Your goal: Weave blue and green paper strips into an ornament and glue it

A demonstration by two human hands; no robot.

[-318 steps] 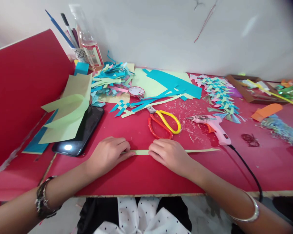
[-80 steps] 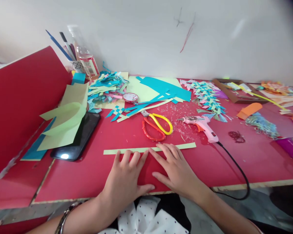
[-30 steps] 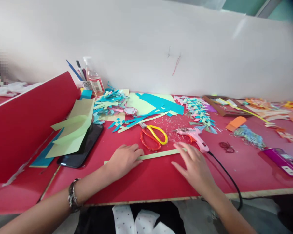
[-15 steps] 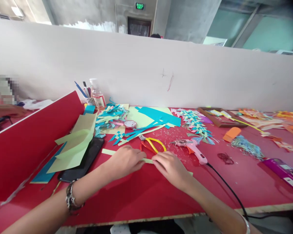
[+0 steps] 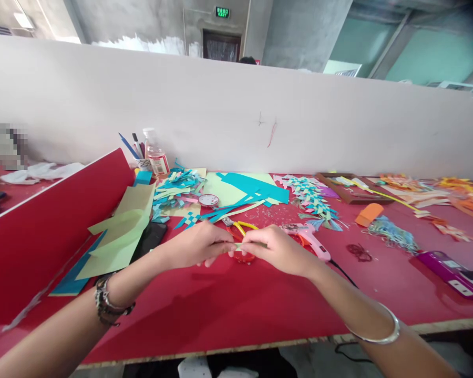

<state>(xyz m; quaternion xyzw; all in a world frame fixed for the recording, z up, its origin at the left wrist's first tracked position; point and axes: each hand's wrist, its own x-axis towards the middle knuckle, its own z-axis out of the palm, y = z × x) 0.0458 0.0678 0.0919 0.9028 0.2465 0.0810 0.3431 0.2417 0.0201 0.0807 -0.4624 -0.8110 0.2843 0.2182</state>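
Note:
My left hand and my right hand meet above the red table, raised a little off its surface. Both pinch a thin light-green paper strip between their fingertips; only a short piece of it shows between the hands. Right behind my fingers lie the red-and-yellow scissors, partly hidden. A pink glue gun rests just right of my right hand, its black cord running toward the table's front edge.
A black phone lies under folded green sheets at left. Woven blue-green paper pieces, cut strips, a pen cup and bottle stand at the back. A red board leans at left, a purple box at right.
Both hands have lifted the green strip off the table and brought it together between their fingertips. The view has tilted upward, showing the wall and room beyond.

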